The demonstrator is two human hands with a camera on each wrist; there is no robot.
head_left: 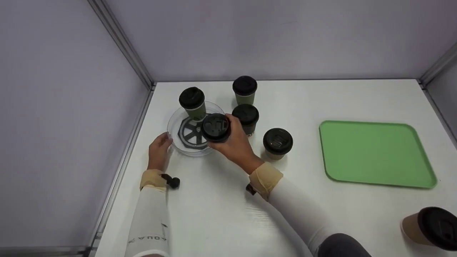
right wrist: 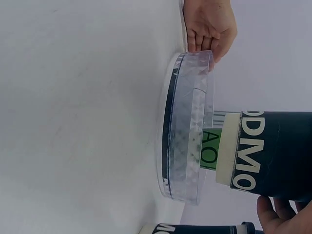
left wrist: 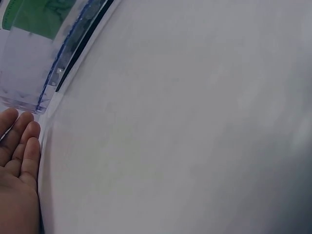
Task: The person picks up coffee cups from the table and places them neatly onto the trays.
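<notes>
My right hand (head_left: 237, 144) grips a dark paper coffee cup (right wrist: 273, 151) with a black lid, pale lower band and white lettering. In the head view this cup overlaps the front right of a clear round turntable (head_left: 173, 123); the right wrist view shows its base beyond the turntable's rim. A green coffee cup (head_left: 196, 113) with a black lid stands on the turntable toward the back. My left hand (head_left: 159, 151) touches the turntable's left side, its fingers (left wrist: 30, 161) fairly straight against the clear wall.
Right of the turntable stand another green cup (head_left: 245, 99), a dark cup (head_left: 249, 128) near my right hand, and a brown cup (head_left: 275, 156). A green tray (head_left: 375, 153) lies on the right. One more brown cup (head_left: 414, 228) is at the front right corner. Walls enclose the white table (head_left: 207, 214).
</notes>
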